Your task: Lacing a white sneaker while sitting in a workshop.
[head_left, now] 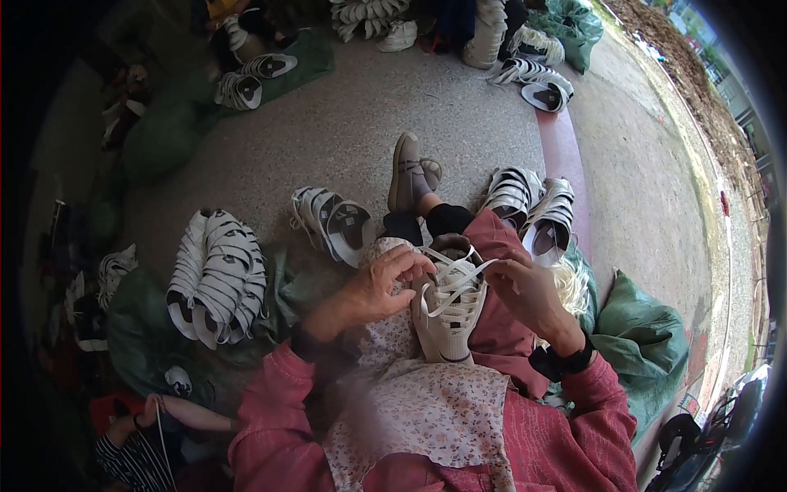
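Note:
A cream sneaker [447, 334] lies on my lap with its toe toward me and its dark-lined opening away. White shoelace [453, 283] crosses its eyelets, with loose loops over the tongue. My left hand [375, 283] is at the shoe's left side, thumb and fingers pinched together on the lace near the upper eyelets. On the other side, my right hand [537, 297] pinches a length of the same lace and holds it taut above the shoe. The exact lace ends are hidden by my fingers. A floral apron [434, 410] lies under the shoe.
Nested stacks of white shoe uppers stand at left [217, 275], ahead [332, 225] and right [529, 209]. A bundle of pale laces [571, 287] hangs by my right wrist, beside a green sack [639, 328]. Another person's arm [193, 414] shows at lower left. More shoes [254, 78] lie farther off.

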The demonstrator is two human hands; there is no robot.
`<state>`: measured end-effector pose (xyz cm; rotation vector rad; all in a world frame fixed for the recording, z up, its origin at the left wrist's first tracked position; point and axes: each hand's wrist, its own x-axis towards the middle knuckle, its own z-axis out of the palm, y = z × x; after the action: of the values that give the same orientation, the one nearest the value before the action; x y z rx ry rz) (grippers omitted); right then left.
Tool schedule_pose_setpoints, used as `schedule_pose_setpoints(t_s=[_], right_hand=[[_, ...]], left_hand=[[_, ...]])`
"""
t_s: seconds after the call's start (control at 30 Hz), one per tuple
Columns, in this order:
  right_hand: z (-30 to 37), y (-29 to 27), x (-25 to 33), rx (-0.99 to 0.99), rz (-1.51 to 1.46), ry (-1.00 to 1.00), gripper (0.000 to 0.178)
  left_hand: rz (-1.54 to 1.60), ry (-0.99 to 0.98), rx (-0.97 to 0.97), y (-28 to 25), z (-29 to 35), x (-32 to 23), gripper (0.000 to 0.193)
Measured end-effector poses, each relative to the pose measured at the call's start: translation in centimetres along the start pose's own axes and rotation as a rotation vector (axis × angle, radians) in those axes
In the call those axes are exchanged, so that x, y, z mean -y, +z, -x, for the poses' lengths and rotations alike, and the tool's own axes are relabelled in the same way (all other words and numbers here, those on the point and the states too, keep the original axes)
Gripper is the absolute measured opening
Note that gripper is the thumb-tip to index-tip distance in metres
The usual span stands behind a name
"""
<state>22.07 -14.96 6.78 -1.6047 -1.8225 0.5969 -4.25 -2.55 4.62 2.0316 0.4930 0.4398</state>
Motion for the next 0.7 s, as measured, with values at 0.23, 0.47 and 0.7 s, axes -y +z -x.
schedule_pose_setpoints(t_s=[0.23, 0.47, 0.7], right_hand=[[-0.6, 1.6, 0.3, 0.032, 0.049, -0.148, 0.021], [-0.9, 2.7, 1.5, 0.137, 0.074, -0.202, 0.025], [-3.5, 4.4, 0.0, 0.144, 0.093, -0.243, 0.017]], left_hand=[[0.013, -0.246, -0.199, 1.3, -0.4, -2.3, 0.02], [-0.36, -0.139, -0.069, 2.8, -0.6, 1.6, 0.026], [0.517, -0.601, 0.04, 2.5, 0.1, 2.9, 0.016]])
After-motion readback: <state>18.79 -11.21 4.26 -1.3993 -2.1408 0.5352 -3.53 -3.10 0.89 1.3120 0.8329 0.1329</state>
